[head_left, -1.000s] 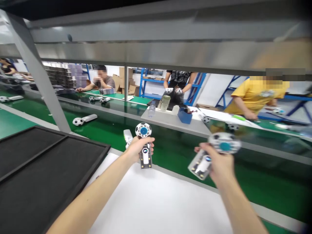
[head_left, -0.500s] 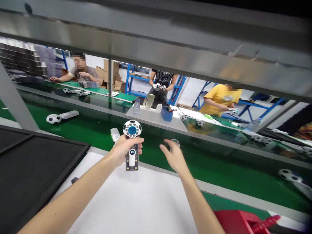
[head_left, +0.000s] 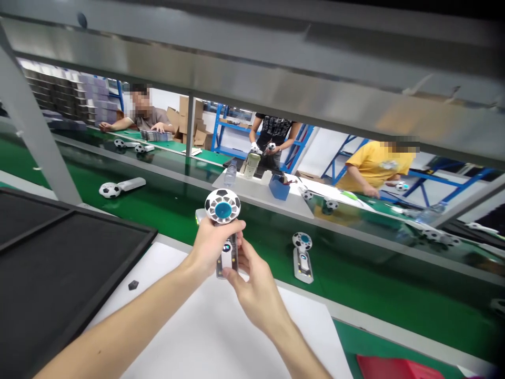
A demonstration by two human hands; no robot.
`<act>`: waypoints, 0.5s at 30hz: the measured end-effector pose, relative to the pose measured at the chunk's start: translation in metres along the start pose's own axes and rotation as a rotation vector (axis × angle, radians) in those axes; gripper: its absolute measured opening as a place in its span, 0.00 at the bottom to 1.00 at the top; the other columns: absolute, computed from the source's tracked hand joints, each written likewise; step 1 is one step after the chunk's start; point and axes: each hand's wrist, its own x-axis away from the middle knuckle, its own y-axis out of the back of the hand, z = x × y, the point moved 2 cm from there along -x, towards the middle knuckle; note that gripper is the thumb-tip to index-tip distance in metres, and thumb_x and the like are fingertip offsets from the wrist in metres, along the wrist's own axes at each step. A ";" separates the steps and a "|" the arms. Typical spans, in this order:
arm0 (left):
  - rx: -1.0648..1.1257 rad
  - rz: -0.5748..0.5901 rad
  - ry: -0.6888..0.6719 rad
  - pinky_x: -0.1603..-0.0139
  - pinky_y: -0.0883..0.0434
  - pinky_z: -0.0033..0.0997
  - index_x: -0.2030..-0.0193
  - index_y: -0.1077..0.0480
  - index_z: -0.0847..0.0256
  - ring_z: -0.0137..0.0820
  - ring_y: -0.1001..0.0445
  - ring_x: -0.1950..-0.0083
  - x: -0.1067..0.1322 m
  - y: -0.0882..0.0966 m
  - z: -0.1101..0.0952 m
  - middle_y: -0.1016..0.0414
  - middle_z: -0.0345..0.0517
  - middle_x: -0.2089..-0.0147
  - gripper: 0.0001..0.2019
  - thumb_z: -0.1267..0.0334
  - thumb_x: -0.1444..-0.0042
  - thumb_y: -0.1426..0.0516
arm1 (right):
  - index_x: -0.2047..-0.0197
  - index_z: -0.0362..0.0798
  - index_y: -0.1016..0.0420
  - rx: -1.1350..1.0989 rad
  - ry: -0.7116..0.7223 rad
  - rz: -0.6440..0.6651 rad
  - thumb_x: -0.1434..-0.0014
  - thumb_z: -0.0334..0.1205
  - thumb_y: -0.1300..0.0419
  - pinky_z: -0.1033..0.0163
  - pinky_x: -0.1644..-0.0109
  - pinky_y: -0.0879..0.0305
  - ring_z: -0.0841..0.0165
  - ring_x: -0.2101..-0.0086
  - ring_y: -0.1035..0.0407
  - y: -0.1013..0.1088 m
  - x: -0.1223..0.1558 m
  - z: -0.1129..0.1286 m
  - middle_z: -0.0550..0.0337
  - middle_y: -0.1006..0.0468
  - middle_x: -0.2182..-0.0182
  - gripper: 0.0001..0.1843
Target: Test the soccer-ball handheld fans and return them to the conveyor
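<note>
My left hand (head_left: 211, 243) is wrapped round the handle of a small handheld fan (head_left: 223, 215) with a football-patterned round head and a blue centre, held upright over the white mat (head_left: 221, 337). My right hand (head_left: 252, 281) pinches the bottom end of the same fan's handle from below. A second fan of the same kind (head_left: 302, 255) lies flat on the green conveyor belt (head_left: 355, 284), just right of my hands. Another white part (head_left: 199, 215) peeks out behind my left hand.
A black tray (head_left: 59, 263) sits to my left, with a small dark piece (head_left: 133, 285) on the mat beside it. More fans (head_left: 118, 187) lie along the belt. Other people work across the line. A red bin (head_left: 394, 367) is at bottom right. A metal shelf runs overhead.
My right hand let go of its fan, which now lies on the belt, then came back left and took hold of the bottom of the fan in my left hand.
</note>
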 end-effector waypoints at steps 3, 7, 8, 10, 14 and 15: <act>-0.010 -0.037 -0.019 0.77 0.32 0.28 0.82 0.33 0.61 0.28 0.31 0.78 0.004 -0.003 0.002 0.32 0.41 0.81 0.12 0.63 0.54 0.36 | 0.37 0.54 0.38 0.111 -0.005 -0.123 0.41 0.30 0.41 0.51 0.49 0.27 0.55 0.51 0.27 -0.003 0.005 -0.002 0.54 0.25 0.48 0.29; -0.017 -0.048 0.005 0.76 0.31 0.28 0.82 0.34 0.61 0.28 0.32 0.78 0.005 -0.005 -0.001 0.32 0.40 0.80 0.13 0.60 0.54 0.36 | 0.37 0.53 0.38 0.064 0.007 -0.080 0.43 0.30 0.40 0.51 0.47 0.29 0.56 0.49 0.29 0.002 0.002 0.000 0.54 0.26 0.47 0.31; -0.023 -0.045 0.021 0.76 0.31 0.29 0.80 0.34 0.61 0.29 0.31 0.77 0.003 -0.004 -0.001 0.32 0.40 0.78 0.13 0.59 0.54 0.36 | 0.36 0.52 0.38 0.010 -0.015 -0.038 0.43 0.31 0.39 0.52 0.46 0.30 0.57 0.50 0.29 0.004 0.000 -0.001 0.53 0.26 0.47 0.31; -0.049 -0.030 0.056 0.73 0.29 0.29 0.74 0.32 0.61 0.30 0.29 0.74 -0.003 0.000 0.000 0.29 0.42 0.74 0.12 0.56 0.53 0.36 | 0.35 0.51 0.41 -0.122 -0.080 0.036 0.43 0.35 0.37 0.52 0.46 0.31 0.58 0.50 0.29 0.007 -0.006 -0.005 0.52 0.27 0.46 0.34; -0.214 0.045 0.088 0.68 0.30 0.28 0.63 0.29 0.61 0.33 0.26 0.66 -0.023 0.013 0.008 0.26 0.45 0.66 0.17 0.49 0.51 0.37 | 0.37 0.50 0.36 -0.432 -0.206 0.081 0.46 0.42 0.31 0.52 0.47 0.31 0.57 0.49 0.30 0.013 -0.016 -0.019 0.49 0.27 0.44 0.36; -0.276 0.056 0.085 0.66 0.31 0.28 0.63 0.28 0.60 0.34 0.26 0.64 -0.029 0.017 0.011 0.25 0.46 0.65 0.18 0.47 0.50 0.38 | 0.40 0.49 0.32 -0.481 -0.235 0.079 0.47 0.44 0.31 0.53 0.49 0.31 0.57 0.50 0.28 0.016 -0.017 -0.023 0.49 0.25 0.47 0.33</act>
